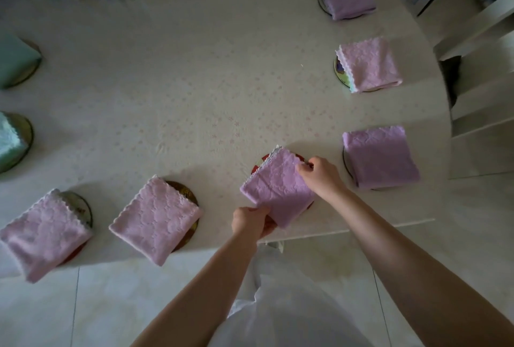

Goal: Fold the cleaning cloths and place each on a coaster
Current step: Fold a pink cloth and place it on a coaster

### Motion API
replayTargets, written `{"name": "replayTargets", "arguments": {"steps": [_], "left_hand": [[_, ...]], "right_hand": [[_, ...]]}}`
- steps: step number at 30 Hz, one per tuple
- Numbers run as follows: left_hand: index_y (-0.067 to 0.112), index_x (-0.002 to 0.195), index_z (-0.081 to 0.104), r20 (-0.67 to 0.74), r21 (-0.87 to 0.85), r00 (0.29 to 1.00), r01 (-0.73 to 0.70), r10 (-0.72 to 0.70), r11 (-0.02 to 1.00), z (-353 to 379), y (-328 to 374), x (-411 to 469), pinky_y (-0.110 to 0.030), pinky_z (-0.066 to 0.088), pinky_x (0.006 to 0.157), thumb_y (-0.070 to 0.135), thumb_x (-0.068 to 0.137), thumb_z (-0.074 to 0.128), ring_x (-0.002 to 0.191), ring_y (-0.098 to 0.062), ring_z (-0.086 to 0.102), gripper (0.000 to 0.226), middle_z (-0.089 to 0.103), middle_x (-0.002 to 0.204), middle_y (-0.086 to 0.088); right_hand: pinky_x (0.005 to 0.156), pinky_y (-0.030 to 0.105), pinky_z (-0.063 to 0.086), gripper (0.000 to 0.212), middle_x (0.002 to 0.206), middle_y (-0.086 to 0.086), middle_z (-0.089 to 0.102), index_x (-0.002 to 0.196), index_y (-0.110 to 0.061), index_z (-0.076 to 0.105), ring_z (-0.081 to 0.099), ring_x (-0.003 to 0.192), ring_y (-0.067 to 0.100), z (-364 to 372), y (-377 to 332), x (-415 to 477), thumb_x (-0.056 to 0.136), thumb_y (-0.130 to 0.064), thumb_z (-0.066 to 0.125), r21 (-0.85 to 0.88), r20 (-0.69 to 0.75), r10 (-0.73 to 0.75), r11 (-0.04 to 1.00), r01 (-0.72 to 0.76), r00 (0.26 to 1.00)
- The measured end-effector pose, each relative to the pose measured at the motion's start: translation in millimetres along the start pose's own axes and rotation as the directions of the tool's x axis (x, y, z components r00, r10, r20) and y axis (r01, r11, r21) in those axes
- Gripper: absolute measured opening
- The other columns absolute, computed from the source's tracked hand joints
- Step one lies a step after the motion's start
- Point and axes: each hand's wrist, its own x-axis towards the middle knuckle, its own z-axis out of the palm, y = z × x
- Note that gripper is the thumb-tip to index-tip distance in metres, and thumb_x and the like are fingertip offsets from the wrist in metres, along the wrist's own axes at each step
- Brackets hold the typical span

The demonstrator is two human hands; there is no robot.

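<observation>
While the folded lilac cloth (278, 188) lies across the red coaster (258, 164) near the front edge of the table (194, 90), I read the step in hand as its final seating. Left hand (250, 221) grips the near corner, fingers curled around it; right hand (319, 175) pinches the far right corner between thumb and fingertips. Other folded cloths (155, 218) sit on coasters round the table. Next move, in my judgement: square the cloth over the coaster, then release both corners without dragging a layer open.
</observation>
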Motion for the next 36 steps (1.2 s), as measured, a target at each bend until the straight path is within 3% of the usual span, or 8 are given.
{"name": "replayTargets", "arguments": {"steps": [4, 6, 9, 12, 15, 22, 29, 36], "left_hand": [[0.003, 0.075, 0.063, 0.012, 0.010, 1.000, -0.010, 0.010, 1.000, 3.3, 1.0, -2.7, -0.040, 0.055, 0.077, 0.016, 0.080, 0.075, 0.059, -0.023, 0.059, 0.018, 0.062, 0.065, -0.010], [0.004, 0.082, 0.064, 0.035, -0.017, 0.999, -0.033, 0.034, 0.999, 3.9, 2.4, -5.2, -0.039, 0.057, 0.080, 0.017, 0.081, 0.073, 0.067, -0.021, 0.060, 0.016, 0.063, 0.076, -0.010], [0.003, 0.090, 0.064, 0.049, -0.042, 0.991, -0.122, 0.124, 0.992, 3.2, 9.9, -10.6, -0.042, 0.055, 0.082, 0.015, 0.083, 0.069, 0.076, -0.022, 0.062, 0.014, 0.065, 0.087, -0.013], [0.009, 0.093, 0.063, 0.042, 0.050, 0.961, -0.276, 0.274, 0.960, 0.8, 24.6, -7.4, -0.051, 0.056, 0.082, 0.016, 0.081, 0.069, 0.085, -0.028, 0.066, 0.015, 0.068, 0.093, -0.014], [0.014, 0.097, 0.061, 0.058, 0.227, 0.924, -0.380, 0.377, 0.897, 1.4, 39.3, -2.4, -0.042, 0.058, 0.078, 0.019, 0.084, 0.066, 0.090, -0.027, 0.066, 0.014, 0.068, 0.095, -0.008], [0.016, 0.108, 0.057, 0.067, 0.423, 0.901, -0.415, 0.429, 0.806, 4.6, 35.9, 3.4, -0.031, 0.055, 0.071, 0.022, 0.086, 0.063, 0.087, -0.019, 0.064, 0.024, 0.065, 0.097, -0.001], [0.016, 0.103, 0.060, -0.008, 0.421, 0.916, -0.361, 0.402, 0.832, -4.4, 18.8, 2.4, -0.041, 0.059, 0.075, 0.025, 0.081, 0.069, 0.081, -0.020, 0.068, 0.025, 0.069, 0.091, -0.001], [0.018, 0.088, 0.062, -0.023, 0.532, 0.906, -0.346, 0.422, 0.773, -13.0, 11.6, -0.3, -0.041, 0.058, 0.075, 0.020, 0.081, 0.068, 0.079, -0.021, 0.066, 0.010, 0.068, 0.083, 0.000]], "right_hand": [[0.056, 0.031, 0.029, 0.036, 0.055, 0.000, 0.042, 0.058, -0.015, 0.035, 0.044, 0.062, 0.023, -4.0, -3.4, -3.5, 0.088, -0.025, 0.053, 0.100, 0.020, -0.005, 0.995, 0.003, 1.000], [0.052, 0.031, 0.026, 0.037, 0.054, -0.002, 0.038, 0.059, -0.016, 0.034, 0.039, 0.056, 0.018, -5.9, -1.3, -6.0, 0.088, -0.024, 0.055, 0.179, 0.030, -0.022, 0.984, 0.016, 0.999], [0.052, 0.029, 0.028, 0.029, 0.059, 0.000, 0.045, 0.068, -0.009, 0.050, 0.041, 0.060, 0.016, -8.5, 5.1, -11.3, 0.090, -0.026, 0.055, 0.306, 0.022, -0.033, 0.952, 0.025, 0.999], [0.062, 0.028, 0.039, 0.022, 0.083, 0.001, 0.060, 0.097, -0.008, 0.061, 0.054, 0.075, 0.015, -9.7, 9.7, -17.9, 0.093, -0.028, 0.053, 0.371, -0.027, -0.012, 0.928, 0.021, 1.000], [0.072, 0.026, 0.041, 0.027, 0.095, -0.001, 0.059, 0.113, -0.007, 0.057, 0.056, 0.086, 0.016, -2.5, 17.0, -24.9, 0.094, -0.025, 0.052, 0.337, -0.110, -0.010, 0.941, 0.047, 0.994], [0.074, 0.026, 0.040, 0.026, 0.098, 0.006, 0.061, 0.114, -0.005, 0.055, 0.056, 0.086, 0.020, 15.5, 38.3, -35.3, 0.090, -0.014, 0.056, 0.335, -0.110, 0.043, 0.942, -0.004, 0.993], [0.072, 0.026, 0.037, 0.031, 0.109, 0.011, 0.047, 0.119, -0.003, 0.048, 0.046, 0.083, 0.018, 20.7, 45.5, -47.7, 0.089, -0.009, 0.054, 0.150, -0.193, -0.136, 0.975, 0.166, 0.972], [0.077, 0.040, 0.048, 0.042, 0.116, 0.015, 0.048, 0.125, -0.005, 0.045, 0.054, 0.094, 0.031, 20.6, 48.2, -55.9, 0.085, -0.006, 0.056, -0.065, -0.218, -0.176, 0.984, 0.166, 0.960]]}}
